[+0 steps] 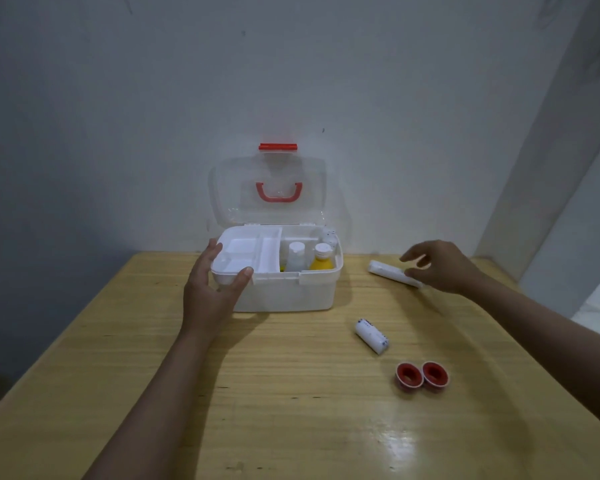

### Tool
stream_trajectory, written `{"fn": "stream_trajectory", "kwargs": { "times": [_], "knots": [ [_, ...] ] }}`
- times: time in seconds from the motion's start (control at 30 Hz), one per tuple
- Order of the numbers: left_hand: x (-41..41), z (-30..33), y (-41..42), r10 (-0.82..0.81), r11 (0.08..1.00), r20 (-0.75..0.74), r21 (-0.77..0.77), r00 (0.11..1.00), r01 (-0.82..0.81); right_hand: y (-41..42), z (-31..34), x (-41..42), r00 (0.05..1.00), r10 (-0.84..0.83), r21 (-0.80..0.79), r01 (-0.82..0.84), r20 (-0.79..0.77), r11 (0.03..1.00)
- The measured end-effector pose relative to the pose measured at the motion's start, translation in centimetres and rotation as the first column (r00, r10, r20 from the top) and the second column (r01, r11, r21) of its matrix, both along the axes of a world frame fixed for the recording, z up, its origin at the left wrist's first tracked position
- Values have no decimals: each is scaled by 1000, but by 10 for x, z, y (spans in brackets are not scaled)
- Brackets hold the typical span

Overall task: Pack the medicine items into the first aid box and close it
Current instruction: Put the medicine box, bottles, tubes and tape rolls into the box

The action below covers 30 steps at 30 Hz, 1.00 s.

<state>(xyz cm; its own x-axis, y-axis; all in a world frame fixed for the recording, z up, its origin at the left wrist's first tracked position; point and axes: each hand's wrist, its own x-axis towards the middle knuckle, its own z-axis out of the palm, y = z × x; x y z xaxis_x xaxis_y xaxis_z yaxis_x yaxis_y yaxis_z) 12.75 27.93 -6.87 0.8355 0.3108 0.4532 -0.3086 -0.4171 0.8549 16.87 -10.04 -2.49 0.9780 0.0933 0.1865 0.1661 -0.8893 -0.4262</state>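
The white first aid box stands open at the back of the wooden table, its clear lid with a red handle upright against the wall. A white inner tray fills its left half; a clear bottle and a yellow bottle stand in the right half. My left hand grips the box's front left corner. My right hand hovers with spread fingers over a long white roll lying right of the box. A shorter white bandage roll and two red tape spools lie nearer me.
The table butts against a grey-white wall. Its right edge runs beside a white wall corner. Bare wood lies in front of the box and to the left.
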Motion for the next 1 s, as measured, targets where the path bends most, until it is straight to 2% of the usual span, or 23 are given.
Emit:
{"fn": "stream_trajectory", "kwargs": {
  "times": [0.13,0.23,0.4,0.57,0.7,0.87,1.0],
  "knots": [
    [0,0,0,1,1000,-7,-3,1000,-1,-12,-25,-11,996,-85,-14,85,-23,996],
    [-1,1,0,3,1000,-7,7,1000,-3,-10,-35,-14,988,-146,33,144,49,989],
    [-1,0,-1,5,1000,-5,5,1000,-5,-9,-33,-20,979,-156,85,146,131,986],
    [0,0,0,-4,1000,-3,11,1000,4,6,6,-33,940,-133,182,78,313,980],
    [1,0,0,-3,1000,3,16,1000,3,47,50,-42,898,-72,278,-58,434,959],
    [0,1,0,17,998,13,53,1000,-18,116,78,-43,877,116,228,-245,466,942],
    [0,1,2,10,998,16,64,1000,-11,163,81,-32,889,221,144,-299,400,943]
  ]
}}
